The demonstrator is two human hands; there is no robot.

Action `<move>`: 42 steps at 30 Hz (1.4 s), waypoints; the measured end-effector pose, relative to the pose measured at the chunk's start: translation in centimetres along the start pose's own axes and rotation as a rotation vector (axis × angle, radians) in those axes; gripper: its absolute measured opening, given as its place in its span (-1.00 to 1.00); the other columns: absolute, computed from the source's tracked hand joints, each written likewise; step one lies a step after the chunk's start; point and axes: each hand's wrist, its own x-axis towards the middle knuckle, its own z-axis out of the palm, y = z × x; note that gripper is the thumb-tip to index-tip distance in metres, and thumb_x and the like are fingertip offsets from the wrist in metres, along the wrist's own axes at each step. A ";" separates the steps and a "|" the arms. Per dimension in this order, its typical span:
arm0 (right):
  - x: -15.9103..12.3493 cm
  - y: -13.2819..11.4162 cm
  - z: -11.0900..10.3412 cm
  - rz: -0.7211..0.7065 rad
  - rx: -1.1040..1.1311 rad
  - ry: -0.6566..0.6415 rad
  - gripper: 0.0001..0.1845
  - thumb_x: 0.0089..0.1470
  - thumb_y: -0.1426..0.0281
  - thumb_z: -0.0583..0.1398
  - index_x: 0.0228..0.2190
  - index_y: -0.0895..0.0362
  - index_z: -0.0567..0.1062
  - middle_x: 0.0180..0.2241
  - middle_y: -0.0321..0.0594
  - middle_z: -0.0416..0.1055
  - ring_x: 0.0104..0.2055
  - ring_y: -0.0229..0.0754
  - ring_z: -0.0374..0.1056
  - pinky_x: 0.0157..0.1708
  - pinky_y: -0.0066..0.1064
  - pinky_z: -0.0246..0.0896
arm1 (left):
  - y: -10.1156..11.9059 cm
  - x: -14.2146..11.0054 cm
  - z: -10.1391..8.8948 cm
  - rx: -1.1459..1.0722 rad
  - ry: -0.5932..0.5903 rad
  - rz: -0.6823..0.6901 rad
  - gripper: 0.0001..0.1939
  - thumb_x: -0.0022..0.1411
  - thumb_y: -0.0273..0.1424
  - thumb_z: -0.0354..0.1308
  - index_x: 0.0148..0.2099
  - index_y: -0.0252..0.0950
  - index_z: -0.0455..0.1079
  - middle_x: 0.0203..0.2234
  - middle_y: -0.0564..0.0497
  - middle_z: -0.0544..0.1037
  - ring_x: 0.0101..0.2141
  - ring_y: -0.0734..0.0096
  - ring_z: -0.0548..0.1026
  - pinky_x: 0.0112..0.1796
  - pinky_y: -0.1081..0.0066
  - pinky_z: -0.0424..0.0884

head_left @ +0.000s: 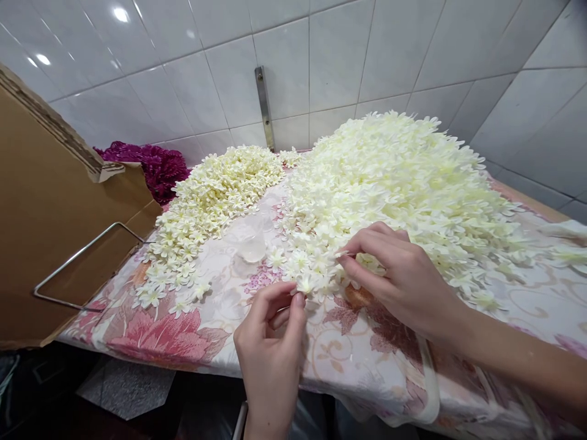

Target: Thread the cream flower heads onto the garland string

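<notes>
Pinches 1 white flower (304, 283) between thumb and forefinger of the left hand (271, 336); closes narrowly, with the right hand (406, 275), on a small white piece (340, 253), too small to identify. Locates the flower above the patterned tablecloth (339, 360), at the near fringe of the large heap (389, 177). Likely handles as very light, with thin, soft petals, easily creased and apt to slip from a loose pinch; best taken at the centre or base rather than by 1 petal tip. Shows, from left to right: a cardboard box (68, 214), with contents hidden from this angle and a bent metal wire (76, 258) across its front; magenta flowers (158, 168) behind; a smaller pile (224, 189) of cream flowers; a clear plastic dish (252, 249) between the 2 mounds, with contents impossible to tell; finally, the large heap, loose on the cloth.
</notes>
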 end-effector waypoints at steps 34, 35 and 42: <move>-0.7 -1.3 0.1 -0.051 0.287 -0.183 -0.87 0.08 0.56 0.15 -0.47 0.15 0.44 -0.49 -0.23 0.40 -0.37 -0.21 0.29 -0.35 -0.36 0.17 | 0.3 0.3 -0.2 0.066 -0.205 0.044 -0.94 0.09 -0.46 0.23 -0.33 -0.25 0.51 -0.45 0.07 0.63 -0.42 0.48 0.59 -0.38 0.65 0.51; -0.7 -1.3 0.1 -0.029 0.290 -0.185 -0.87 0.08 0.55 0.15 -0.47 0.14 0.43 -0.49 -0.24 0.39 -0.38 -0.21 0.29 -0.36 -0.36 0.18 | 0.3 0.4 -0.2 0.076 -0.216 0.040 -0.94 0.10 -0.46 0.22 -0.32 -0.25 0.51 -0.44 0.06 0.63 -0.42 0.48 0.59 -0.39 0.65 0.50; -0.8 -1.1 0.3 -0.084 0.161 0.051 -0.84 0.07 0.57 0.13 -0.28 0.12 0.36 -0.33 -0.16 0.40 -0.21 -0.12 0.26 -0.21 -0.26 0.17 | -0.1 0.5 -0.1 0.085 -0.140 0.075 -0.94 0.10 -0.47 0.21 -0.33 -0.24 0.49 -0.45 0.09 0.61 -0.41 0.53 0.58 -0.37 0.68 0.48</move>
